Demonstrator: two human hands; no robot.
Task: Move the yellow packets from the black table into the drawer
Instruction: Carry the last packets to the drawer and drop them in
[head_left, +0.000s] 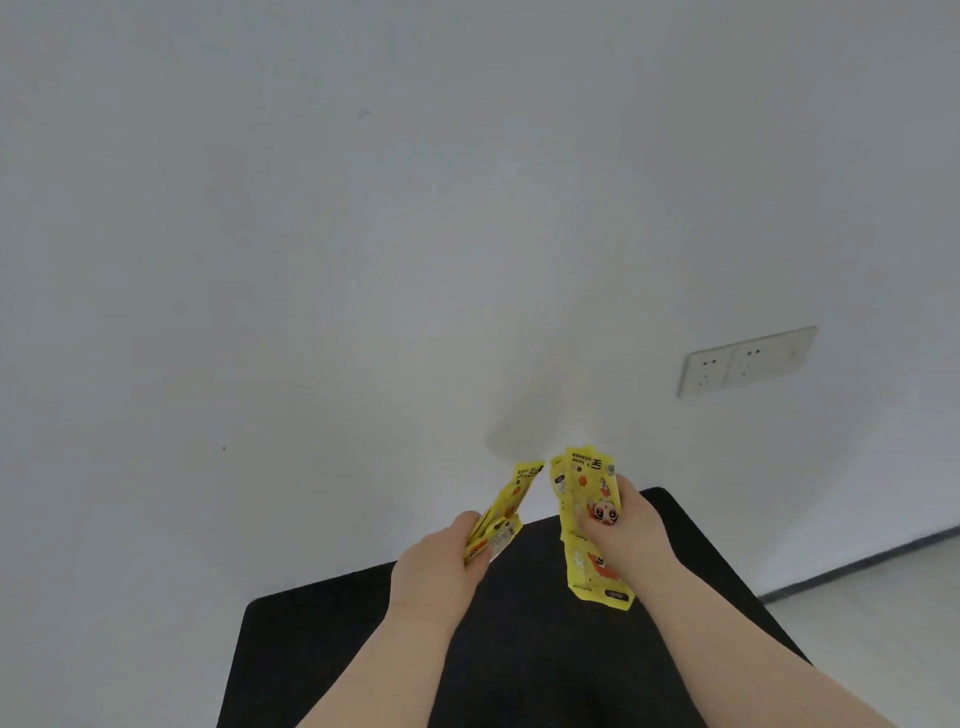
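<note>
Yellow packets were off the black table (519, 649): my left hand (436, 566) pinched one bunch (501, 512), my right hand (631, 535) clamped a second bunch (587, 525), both near 12 o'clock. I judged pickup done and stowing left. No drawer was visible. Table edges fell away at 3 and 9 o'clock; the white wall (363, 234) stood close ahead.

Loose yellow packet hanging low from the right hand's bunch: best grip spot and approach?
Take the lowest yellow foil packet by its free bottom edge, coming from below and the left. That end hangs clear over the black table, while its top is pinned under the right hand. The left hand already holds packets, so regripping looks awkward.
</note>
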